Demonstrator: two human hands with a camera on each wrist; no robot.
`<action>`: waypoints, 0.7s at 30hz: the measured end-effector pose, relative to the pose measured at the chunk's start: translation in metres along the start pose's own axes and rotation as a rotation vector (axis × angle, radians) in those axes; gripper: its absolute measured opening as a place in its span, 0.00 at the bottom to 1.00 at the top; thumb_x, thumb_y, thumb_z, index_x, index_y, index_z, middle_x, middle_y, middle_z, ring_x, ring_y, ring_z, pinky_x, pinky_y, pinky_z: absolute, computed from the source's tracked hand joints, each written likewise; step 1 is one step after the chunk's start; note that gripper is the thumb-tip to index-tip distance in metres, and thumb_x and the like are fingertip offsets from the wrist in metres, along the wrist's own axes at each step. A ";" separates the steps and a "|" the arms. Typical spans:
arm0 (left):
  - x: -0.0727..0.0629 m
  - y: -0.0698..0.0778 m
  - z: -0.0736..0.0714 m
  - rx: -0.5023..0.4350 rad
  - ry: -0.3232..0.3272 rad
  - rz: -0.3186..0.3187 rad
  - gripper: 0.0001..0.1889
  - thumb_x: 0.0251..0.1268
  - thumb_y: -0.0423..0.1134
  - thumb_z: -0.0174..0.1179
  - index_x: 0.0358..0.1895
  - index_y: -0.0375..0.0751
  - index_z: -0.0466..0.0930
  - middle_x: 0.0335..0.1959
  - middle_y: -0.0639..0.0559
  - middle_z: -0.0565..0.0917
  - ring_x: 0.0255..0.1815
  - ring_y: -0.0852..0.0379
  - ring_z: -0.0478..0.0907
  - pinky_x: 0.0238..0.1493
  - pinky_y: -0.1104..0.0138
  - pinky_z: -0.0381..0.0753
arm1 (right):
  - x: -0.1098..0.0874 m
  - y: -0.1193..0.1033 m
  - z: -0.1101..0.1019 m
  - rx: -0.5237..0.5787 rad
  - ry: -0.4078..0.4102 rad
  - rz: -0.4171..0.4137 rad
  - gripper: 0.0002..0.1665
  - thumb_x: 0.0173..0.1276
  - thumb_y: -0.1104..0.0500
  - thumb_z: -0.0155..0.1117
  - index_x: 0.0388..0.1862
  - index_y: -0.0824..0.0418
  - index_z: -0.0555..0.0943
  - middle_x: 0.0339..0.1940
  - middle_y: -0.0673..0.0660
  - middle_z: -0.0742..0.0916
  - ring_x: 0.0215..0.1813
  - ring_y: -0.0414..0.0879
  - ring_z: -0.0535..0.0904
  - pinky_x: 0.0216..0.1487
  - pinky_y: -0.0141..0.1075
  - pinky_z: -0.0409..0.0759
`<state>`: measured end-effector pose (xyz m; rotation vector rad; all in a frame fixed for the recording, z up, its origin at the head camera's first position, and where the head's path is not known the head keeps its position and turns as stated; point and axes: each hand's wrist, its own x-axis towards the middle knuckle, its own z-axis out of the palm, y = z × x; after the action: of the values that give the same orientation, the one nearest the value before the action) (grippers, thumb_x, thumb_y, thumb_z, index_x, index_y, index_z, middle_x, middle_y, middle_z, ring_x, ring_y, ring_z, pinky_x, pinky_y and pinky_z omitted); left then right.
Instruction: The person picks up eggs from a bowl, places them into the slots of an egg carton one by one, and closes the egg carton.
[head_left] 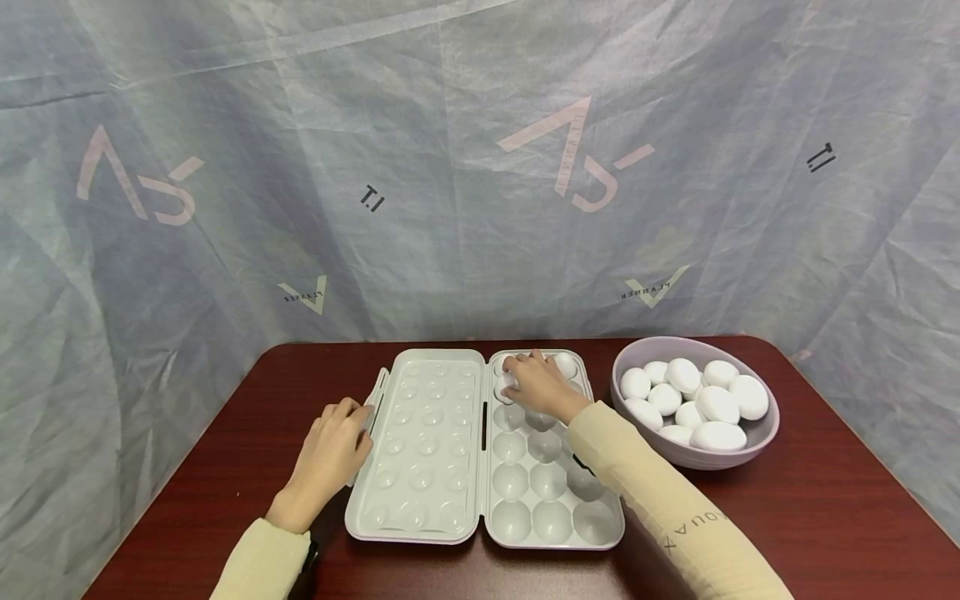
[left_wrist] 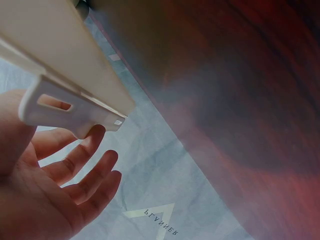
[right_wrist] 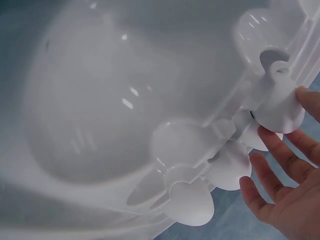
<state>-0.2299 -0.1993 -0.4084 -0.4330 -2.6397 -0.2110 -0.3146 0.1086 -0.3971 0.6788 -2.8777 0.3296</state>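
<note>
An egg carton of white plastic lies unfolded on the table, with its dimpled lid (head_left: 427, 446) on the left and its cupped tray (head_left: 551, 482) on the right. My right hand (head_left: 542, 385) is over the tray's far end and pinches a white egg (right_wrist: 281, 107) between thumb and fingers, at the left cup of the second row. White eggs (right_wrist: 192, 204) sit in the far row beside it, partly covered by my hand in the head view. My left hand (head_left: 330, 446) holds the latch flap (left_wrist: 65, 107) on the lid's left edge; its thumb tip is hidden behind the flap.
A lilac bowl (head_left: 693, 454) heaped with several white eggs (head_left: 717, 406) stands right of the tray, close to my right forearm. The dark red table (head_left: 247, 442) ends at a grey fabric sheet (head_left: 465, 208) hanging behind it.
</note>
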 end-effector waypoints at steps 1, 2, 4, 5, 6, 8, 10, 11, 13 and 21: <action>0.000 0.000 0.000 -0.001 0.000 -0.001 0.18 0.49 0.31 0.61 0.47 0.33 0.80 0.38 0.43 0.77 0.40 0.43 0.74 0.36 0.55 0.73 | 0.000 0.000 0.000 0.000 -0.001 0.000 0.19 0.57 0.51 0.65 0.46 0.57 0.76 0.47 0.56 0.83 0.49 0.55 0.72 0.48 0.51 0.69; 0.000 0.000 0.000 -0.002 0.000 -0.002 0.18 0.49 0.31 0.61 0.47 0.33 0.80 0.38 0.43 0.77 0.40 0.43 0.74 0.36 0.55 0.73 | 0.000 0.000 -0.001 -0.001 -0.003 0.000 0.19 0.57 0.51 0.65 0.46 0.57 0.76 0.47 0.56 0.83 0.49 0.55 0.72 0.48 0.51 0.69; -0.001 0.000 0.000 -0.003 0.001 -0.004 0.18 0.49 0.31 0.61 0.47 0.33 0.80 0.38 0.43 0.77 0.40 0.43 0.74 0.36 0.55 0.73 | -0.001 0.000 -0.002 -0.001 -0.008 0.001 0.20 0.58 0.51 0.65 0.47 0.57 0.76 0.48 0.56 0.82 0.50 0.55 0.72 0.48 0.51 0.69; -0.001 0.000 0.001 -0.004 0.001 -0.005 0.18 0.49 0.31 0.61 0.47 0.33 0.80 0.38 0.43 0.77 0.40 0.43 0.74 0.36 0.55 0.73 | -0.001 0.000 -0.003 0.000 -0.011 0.004 0.20 0.58 0.51 0.64 0.47 0.58 0.76 0.48 0.56 0.82 0.50 0.55 0.72 0.49 0.51 0.69; -0.001 0.000 0.001 -0.005 0.001 -0.006 0.18 0.49 0.31 0.61 0.47 0.33 0.80 0.38 0.43 0.77 0.40 0.43 0.74 0.36 0.55 0.73 | -0.001 0.000 -0.004 0.002 -0.016 0.006 0.20 0.58 0.52 0.64 0.47 0.58 0.77 0.48 0.56 0.82 0.50 0.55 0.71 0.49 0.51 0.69; -0.001 0.000 0.001 -0.007 0.001 -0.008 0.18 0.49 0.31 0.61 0.47 0.33 0.80 0.38 0.43 0.77 0.40 0.44 0.74 0.36 0.56 0.73 | -0.002 0.000 -0.007 -0.001 -0.022 0.010 0.20 0.58 0.52 0.64 0.47 0.58 0.77 0.48 0.57 0.82 0.50 0.55 0.71 0.48 0.51 0.69; -0.001 0.000 0.001 -0.009 -0.001 -0.008 0.18 0.49 0.31 0.61 0.47 0.33 0.80 0.38 0.43 0.77 0.40 0.44 0.74 0.36 0.55 0.73 | -0.003 0.001 -0.009 -0.001 -0.026 0.016 0.20 0.58 0.52 0.64 0.48 0.58 0.77 0.49 0.57 0.82 0.50 0.55 0.71 0.48 0.52 0.69; -0.001 -0.001 0.001 -0.009 0.000 -0.009 0.18 0.49 0.31 0.61 0.47 0.33 0.80 0.38 0.43 0.77 0.40 0.44 0.74 0.36 0.55 0.73 | -0.003 0.001 -0.010 -0.004 -0.028 0.018 0.21 0.59 0.52 0.64 0.49 0.58 0.77 0.49 0.57 0.82 0.50 0.55 0.71 0.48 0.52 0.69; -0.001 -0.001 0.001 -0.007 0.000 -0.007 0.18 0.49 0.31 0.61 0.47 0.33 0.80 0.38 0.43 0.77 0.40 0.44 0.74 0.36 0.55 0.73 | -0.004 0.003 -0.013 -0.007 -0.030 0.021 0.21 0.59 0.51 0.63 0.50 0.59 0.77 0.50 0.57 0.81 0.49 0.55 0.71 0.48 0.51 0.69; -0.001 -0.001 0.002 -0.013 -0.006 -0.008 0.18 0.50 0.31 0.60 0.47 0.33 0.80 0.38 0.44 0.77 0.40 0.43 0.73 0.36 0.55 0.73 | -0.015 0.012 -0.031 -0.050 -0.025 0.014 0.22 0.59 0.50 0.63 0.49 0.60 0.77 0.47 0.58 0.81 0.47 0.57 0.72 0.46 0.53 0.70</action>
<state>-0.2300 -0.2005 -0.4108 -0.4279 -2.6473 -0.2296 -0.3034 0.1330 -0.3724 0.6583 -2.9049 0.2518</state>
